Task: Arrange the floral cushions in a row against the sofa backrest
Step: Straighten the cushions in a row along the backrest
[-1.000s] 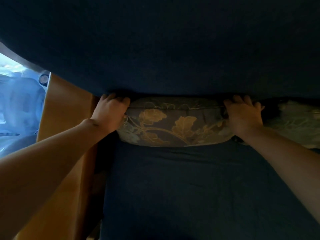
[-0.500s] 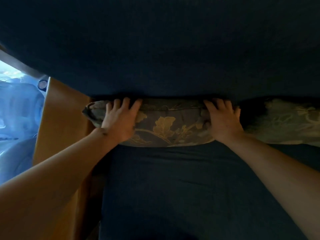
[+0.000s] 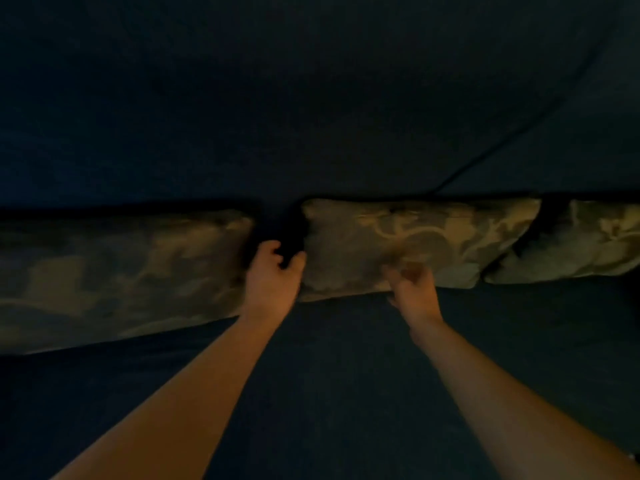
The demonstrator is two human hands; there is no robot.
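Three floral cushions lean in a row against the dark blue sofa backrest (image 3: 311, 98): a left cushion (image 3: 121, 271), a middle cushion (image 3: 415, 233) and a right cushion (image 3: 588, 244), cut off by the frame edge. My left hand (image 3: 275, 275) sits in the dark gap between the left and middle cushions. Its fingers are curled apart and its thumb is by the middle cushion's left edge. My right hand (image 3: 412, 287) is blurred and rests against the lower front of the middle cushion, fingers loosely spread. Neither hand visibly grips anything.
The dark blue sofa seat (image 3: 346, 375) stretches below the cushions under both forearms. A seam or cord (image 3: 519, 126) runs diagonally across the backrest at upper right. The scene is very dim.
The view has shifted right along the sofa. Both hands have left the left cushion, which they were pressing, and are now at the middle cushion. The orange armrest is out of sight.
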